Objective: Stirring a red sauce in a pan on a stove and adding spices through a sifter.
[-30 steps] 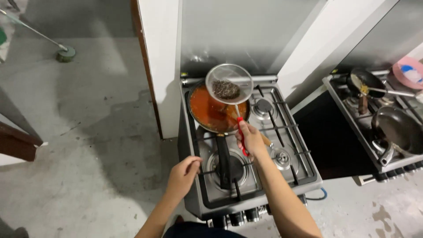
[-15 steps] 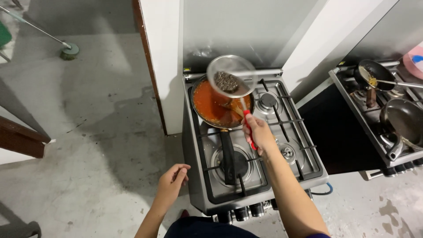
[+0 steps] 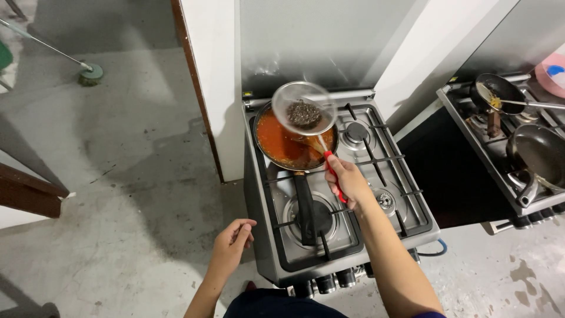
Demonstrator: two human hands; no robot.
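Since a moment ago our left hand (image 3: 231, 242) has slid off the front-left corner of the steel gas stove (image 3: 263, 247) and is now hanging just beside it over the floor, fingers loosely curled, holding nothing. Our right hand (image 3: 347, 180) is still wrapped tight around the red handle of the round wire-mesh strainer (image 3: 303, 108), and we're holding it a bit above the black frying pan full of orange-red sauce (image 3: 282, 144). A dark clump of strained bits is sitting in the mesh. That pan is sitting on the back-left burner, with its long black handle (image 3: 306, 206) pointing straight at us across the front-left burner.

We're standing on a grey, stained concrete floor (image 3: 118, 176). A white wall post with a brown edge (image 3: 206, 70) is butting right up against the stove's left side, so the room on that side is tight at the back and open at the front. Off to the right, across a dark gap, a second stove (image 3: 500, 171) is carrying two dark pans (image 3: 538, 153). Far left, a mop with a round green head (image 3: 88, 72) is lying on the floor, well apart from us. The right burners of our stove are bare, so the strainer has room that way.
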